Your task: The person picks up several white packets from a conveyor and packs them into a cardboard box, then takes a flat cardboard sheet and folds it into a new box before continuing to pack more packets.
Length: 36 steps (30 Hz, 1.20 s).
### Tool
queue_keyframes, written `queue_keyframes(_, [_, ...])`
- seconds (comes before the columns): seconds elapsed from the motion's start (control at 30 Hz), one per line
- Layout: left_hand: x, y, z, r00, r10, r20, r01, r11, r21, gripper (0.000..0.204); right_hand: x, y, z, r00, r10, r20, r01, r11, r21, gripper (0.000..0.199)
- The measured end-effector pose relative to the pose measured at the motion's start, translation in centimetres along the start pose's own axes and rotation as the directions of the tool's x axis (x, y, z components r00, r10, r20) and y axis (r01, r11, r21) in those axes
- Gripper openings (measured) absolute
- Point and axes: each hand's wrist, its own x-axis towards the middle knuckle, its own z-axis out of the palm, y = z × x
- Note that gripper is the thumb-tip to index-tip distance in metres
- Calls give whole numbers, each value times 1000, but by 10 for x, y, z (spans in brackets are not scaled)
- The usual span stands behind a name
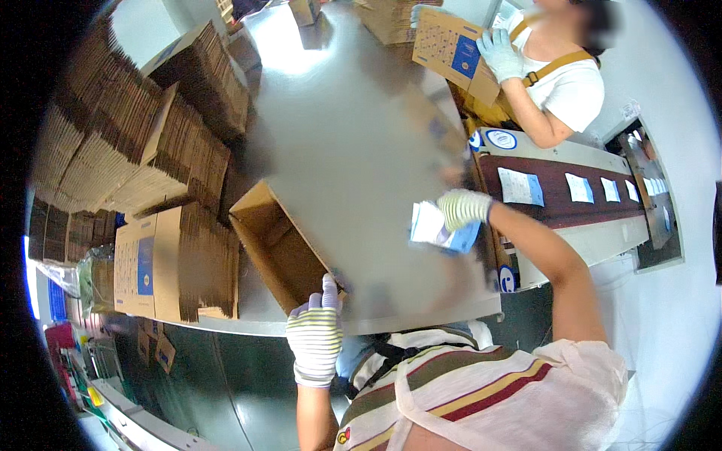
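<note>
My left hand (314,338), in a striped knit glove, grips the near end of an open cardboard box (274,240) at the table's front edge. The box stands tilted to my view, and its visible inside shows bare brown walls. My right hand (462,210), in a similar striped glove, is closed on a white and blue packet (432,229) over the right side of the table; whether it is one packet or a small stack I cannot tell. Blur softens this hand's edges.
Stacks of flat cardboard (180,143) crowd the left side of the metal table (338,143). On the right, a dark red conveyor belt (556,210) carries several white and blue packets (520,186). Beyond it a gloved co-worker (564,90) holds a printed carton (455,52).
</note>
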Motion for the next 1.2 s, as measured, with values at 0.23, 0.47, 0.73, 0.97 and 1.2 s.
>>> queue_keyframes(0.23, [-1, 0, -5, 999, -16, 49, 17, 1000, -17, 45, -39, -133, 25, 994, -37, -106, 40, 999, 25, 77])
queue_keyframes(0.47, [-8, -7, 0, 999, 10, 34, -11, 999, 31, 43, -13, -175, -80, 337, -385, -859, 728, 685, -21, 30])
queue_keyframes(0.73, [-13, -1, -1, 998, 46, 35, -47, 998, 33, 41, 27, -249, -102, 730, -348, -589, 681, 445, 581, 74])
queue_keyframes(0.97, [-21, -6, -1, 991, 94, 97, -95, 995, 8, 22, 31, -265, -87, 829, -418, -371, 409, 906, -108, 50])
queue_keyframes(1.2, [52, -47, -82, 935, -76, -346, -39, 949, -313, 21, 38, -257, -79, 828, -439, -349, 396, 898, -190, 86])
